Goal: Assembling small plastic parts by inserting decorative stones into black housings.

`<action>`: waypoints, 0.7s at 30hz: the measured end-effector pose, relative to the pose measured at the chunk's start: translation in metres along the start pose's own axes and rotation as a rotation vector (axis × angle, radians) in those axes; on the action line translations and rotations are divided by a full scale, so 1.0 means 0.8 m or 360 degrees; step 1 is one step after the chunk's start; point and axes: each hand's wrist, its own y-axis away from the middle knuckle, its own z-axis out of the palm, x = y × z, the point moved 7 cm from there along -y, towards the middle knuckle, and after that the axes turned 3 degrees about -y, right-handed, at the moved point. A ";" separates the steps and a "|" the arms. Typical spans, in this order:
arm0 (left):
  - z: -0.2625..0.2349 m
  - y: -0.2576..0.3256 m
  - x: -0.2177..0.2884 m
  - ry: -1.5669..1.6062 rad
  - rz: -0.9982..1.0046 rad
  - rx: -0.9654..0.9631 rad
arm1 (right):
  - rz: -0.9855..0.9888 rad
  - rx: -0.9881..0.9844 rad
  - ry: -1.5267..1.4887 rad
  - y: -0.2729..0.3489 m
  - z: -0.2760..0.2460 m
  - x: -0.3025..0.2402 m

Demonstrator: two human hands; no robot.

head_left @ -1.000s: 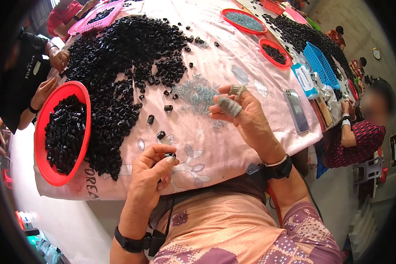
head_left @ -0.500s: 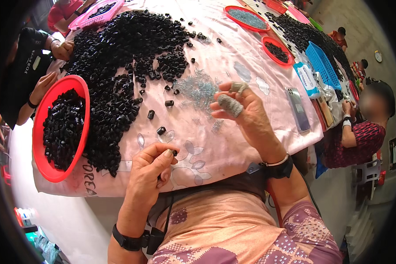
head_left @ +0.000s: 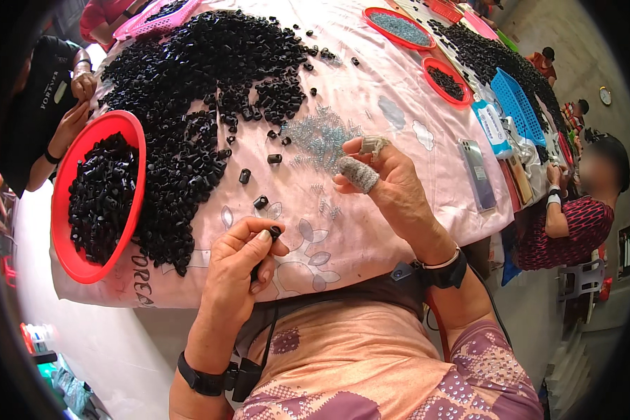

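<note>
My left hand (head_left: 239, 262) is closed around a small black cylindrical plastic part (head_left: 274, 231), its end showing between thumb and forefinger. More dark plastic shows lower, under the curled fingers. My right hand (head_left: 392, 185), with a grey knitted cover on one finger and pale tape on another, hangs over the near right side of a scatter of tiny silvery pieces like springs (head_left: 318, 136). Its fingers are bent toward each other; anything between the tips is too small to make out. Three loose black parts (head_left: 261, 202) lie on the cloth just beyond my left hand.
A big heap of black parts (head_left: 182, 105) covers the table's left, beside a red basket (head_left: 57, 210) full of them. Along the right lie a phone (head_left: 475, 175), a white-blue packet (head_left: 492, 129), a blue basket (head_left: 516, 105) and red trays (head_left: 427, 70). Other people sit at both sides.
My right hand has come slightly nearer and its fingers have drawn closer together. My left hand has risen a little, showing more of the black part's end. The view has shifted slightly.
</note>
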 end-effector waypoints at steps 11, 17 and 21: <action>0.003 0.003 0.001 -0.0004 -0.0033 0.0013 | -0.0766 -0.0031 0.1269 0.001 0.029 -0.020; 0.005 0.000 0.000 -0.0062 -0.0026 -0.0033 | -0.0992 -0.0093 0.1787 0.003 0.056 -0.016; 0.009 -0.001 0.000 -0.0086 -0.0016 -0.0056 | -0.1029 -0.0105 0.2017 0.004 0.067 -0.006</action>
